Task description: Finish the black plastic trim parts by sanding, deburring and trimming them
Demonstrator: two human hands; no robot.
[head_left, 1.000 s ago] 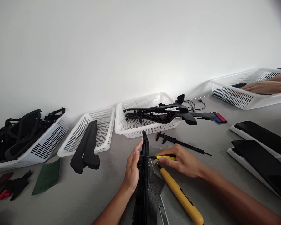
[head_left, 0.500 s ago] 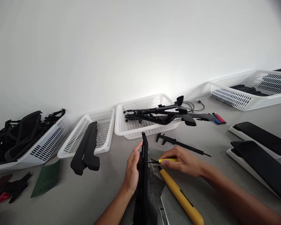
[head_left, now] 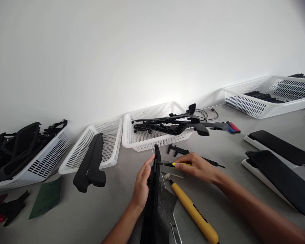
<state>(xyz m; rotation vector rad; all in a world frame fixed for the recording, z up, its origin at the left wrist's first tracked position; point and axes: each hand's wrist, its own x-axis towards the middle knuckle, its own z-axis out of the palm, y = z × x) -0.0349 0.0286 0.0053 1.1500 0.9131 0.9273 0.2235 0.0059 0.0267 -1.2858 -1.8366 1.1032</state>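
Observation:
My left hand (head_left: 141, 186) is wrapped along the left side of a long black plastic part (head_left: 155, 189), which stands up from the bottom of the view with its narrow end pointing away. In my right hand (head_left: 194, 165) is a yellow-handled knife (head_left: 176, 164), pinched between thumb and fingers. Its thin dark tip reaches left to the part's upper section and seems to touch it. Below my right hand lies a thick yellow-handled tool (head_left: 193, 210) with a small white round head. Black calipers (head_left: 179, 150) lie behind that hand, which partly covers them.
White baskets (head_left: 112, 145) line the wall; black plastic parts (head_left: 167, 123) stick out of the middle one (head_left: 142, 146). Two black-and-white padded pieces (head_left: 277, 179) lie at right. A green sheet (head_left: 47, 196) rests at left. Thin metal rods (head_left: 177, 227) lie near the front.
My right hand has moved the knife a little farther up along the black part. The yellow tool's white head now shows. The view has shifted slightly.

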